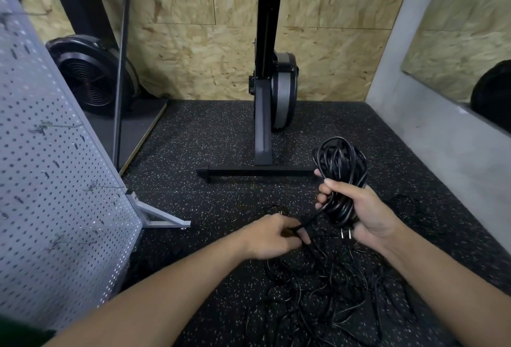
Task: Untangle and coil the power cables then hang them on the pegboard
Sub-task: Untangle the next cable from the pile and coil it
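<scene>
My right hand (pixel 359 208) grips a coil of black power cable (pixel 341 164) whose loops stand up above my fist. The plug's two metal prongs (pixel 346 234) stick out below the palm. A strand runs taut from the coil down to my left hand (pixel 272 237), which pinches it just above the floor. A tangle of loose black cables (pixel 326 299) lies on the floor under and in front of both hands. The grey pegboard (pixel 55 180) with several metal hooks stands at the left.
The floor is black speckled rubber. An exercise machine's black upright and base bar (pixel 257 172) stand just beyond the hands. A black fan (pixel 91 75) sits behind the pegboard. The pegboard's metal foot (pixel 163 218) juts onto the floor. A grey wall runs along the right.
</scene>
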`<state>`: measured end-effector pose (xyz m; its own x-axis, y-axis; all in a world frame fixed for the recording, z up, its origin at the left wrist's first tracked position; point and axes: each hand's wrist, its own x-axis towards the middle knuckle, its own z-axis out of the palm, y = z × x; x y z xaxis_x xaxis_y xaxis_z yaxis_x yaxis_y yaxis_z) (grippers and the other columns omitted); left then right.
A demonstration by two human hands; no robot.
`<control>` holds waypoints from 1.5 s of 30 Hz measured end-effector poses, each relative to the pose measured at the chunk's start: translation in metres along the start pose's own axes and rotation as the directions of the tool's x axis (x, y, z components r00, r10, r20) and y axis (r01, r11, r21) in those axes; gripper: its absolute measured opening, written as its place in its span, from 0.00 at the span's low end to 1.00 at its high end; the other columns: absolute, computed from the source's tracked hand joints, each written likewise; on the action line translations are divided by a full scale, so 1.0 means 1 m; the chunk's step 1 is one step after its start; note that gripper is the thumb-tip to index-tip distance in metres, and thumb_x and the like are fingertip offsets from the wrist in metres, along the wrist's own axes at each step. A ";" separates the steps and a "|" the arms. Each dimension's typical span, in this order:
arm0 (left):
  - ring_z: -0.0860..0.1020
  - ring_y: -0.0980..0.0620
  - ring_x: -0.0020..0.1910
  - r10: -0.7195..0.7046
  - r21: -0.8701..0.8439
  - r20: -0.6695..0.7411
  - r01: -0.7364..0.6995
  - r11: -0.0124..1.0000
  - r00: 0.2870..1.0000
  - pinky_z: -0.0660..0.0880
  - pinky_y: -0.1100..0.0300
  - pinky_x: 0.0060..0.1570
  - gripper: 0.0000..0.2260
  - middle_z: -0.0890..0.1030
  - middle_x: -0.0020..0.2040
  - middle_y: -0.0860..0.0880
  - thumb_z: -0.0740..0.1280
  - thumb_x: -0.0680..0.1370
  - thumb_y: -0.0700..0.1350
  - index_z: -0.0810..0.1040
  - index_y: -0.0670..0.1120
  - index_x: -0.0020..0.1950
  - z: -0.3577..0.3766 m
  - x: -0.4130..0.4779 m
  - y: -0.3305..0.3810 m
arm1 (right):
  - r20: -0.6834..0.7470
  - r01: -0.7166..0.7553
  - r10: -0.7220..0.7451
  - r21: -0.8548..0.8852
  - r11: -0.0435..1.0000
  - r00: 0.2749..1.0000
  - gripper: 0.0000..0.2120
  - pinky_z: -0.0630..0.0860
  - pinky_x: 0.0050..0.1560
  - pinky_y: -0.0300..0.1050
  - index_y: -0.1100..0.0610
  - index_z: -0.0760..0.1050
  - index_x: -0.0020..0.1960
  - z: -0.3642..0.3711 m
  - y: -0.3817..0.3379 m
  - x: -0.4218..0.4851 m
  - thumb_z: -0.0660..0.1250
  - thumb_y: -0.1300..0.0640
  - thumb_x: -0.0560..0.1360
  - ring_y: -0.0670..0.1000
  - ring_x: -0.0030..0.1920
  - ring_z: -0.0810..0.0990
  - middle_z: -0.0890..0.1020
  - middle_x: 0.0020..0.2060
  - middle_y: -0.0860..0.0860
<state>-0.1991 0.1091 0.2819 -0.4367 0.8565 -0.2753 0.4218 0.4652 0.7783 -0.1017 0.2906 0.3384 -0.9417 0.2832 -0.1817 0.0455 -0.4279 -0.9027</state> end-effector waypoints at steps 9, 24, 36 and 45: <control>0.83 0.57 0.56 -0.053 0.020 0.031 0.052 0.998 0.998 0.77 0.48 0.66 0.12 0.87 0.53 0.57 0.67 0.83 0.59 0.87 0.54 0.53 0.001 0.005 -0.021 | 0.019 -0.060 0.058 0.100 0.993 0.998 0.18 0.80 0.46 0.45 0.61 0.81 0.64 -0.015 -0.022 -0.006 0.70 0.59 0.74 0.48 0.39 0.80 0.79 0.38 0.49; 0.79 0.62 0.52 0.450 0.331 -0.326 -0.346 0.878 0.831 0.74 0.68 0.52 0.11 0.83 0.52 0.58 0.71 0.80 0.54 0.84 0.51 0.59 -0.025 -0.011 0.032 | -0.049 -0.075 0.093 -0.951 0.300 0.994 0.34 0.79 0.59 0.51 0.44 0.81 0.55 -0.045 0.009 0.010 0.61 0.18 0.67 0.49 0.50 0.83 0.85 0.48 0.46; 0.79 0.56 0.42 0.334 0.082 -0.583 -0.355 0.931 0.740 0.76 0.62 0.44 0.14 0.82 0.42 0.54 0.80 0.72 0.53 0.81 0.48 0.49 -0.037 -0.016 0.027 | 0.159 -0.072 0.396 -0.859 0.507 0.904 0.34 0.75 0.69 0.47 0.51 0.75 0.69 0.002 0.009 -0.013 0.72 0.30 0.72 0.50 0.63 0.81 0.83 0.63 0.53; 0.71 0.69 0.60 0.425 0.310 -0.333 -0.328 0.892 0.842 0.69 0.67 0.63 0.13 0.76 0.67 0.57 0.71 0.81 0.54 0.83 0.57 0.65 -0.036 -0.013 0.018 | 0.250 0.117 0.375 -0.932 0.343 0.893 0.28 0.77 0.56 0.62 0.56 0.76 0.62 0.010 0.019 -0.017 0.67 0.34 0.74 0.58 0.45 0.78 0.82 0.47 0.55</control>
<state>-0.2149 0.0984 0.3198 -0.4525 0.8442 0.2874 0.7663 0.2033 0.6095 -0.0883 0.2691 0.3278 -0.9070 -0.1218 -0.4032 0.2165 0.6864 -0.6943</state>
